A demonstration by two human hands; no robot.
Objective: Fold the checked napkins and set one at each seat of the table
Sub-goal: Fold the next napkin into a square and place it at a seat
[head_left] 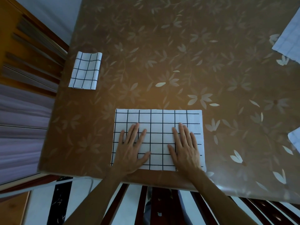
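At two o'clock a pale napkin [289,41] is cut off by the right edge, its grid too faint to read. At three o'clock another white cloth corner [295,139] is mostly out of view. The surface [162,54] runs past the top edge.

A single head-worn camera looks almost straight down from above the near edge of the bench [178,54], close enough that both forearms reach in from the bottom of the frame. It faces forward across the bench top, with the near edge running along the lower part of the picture. The wide lens bends the borders, taking in a chair [32,51] at the left and chair slats [164,202] below.
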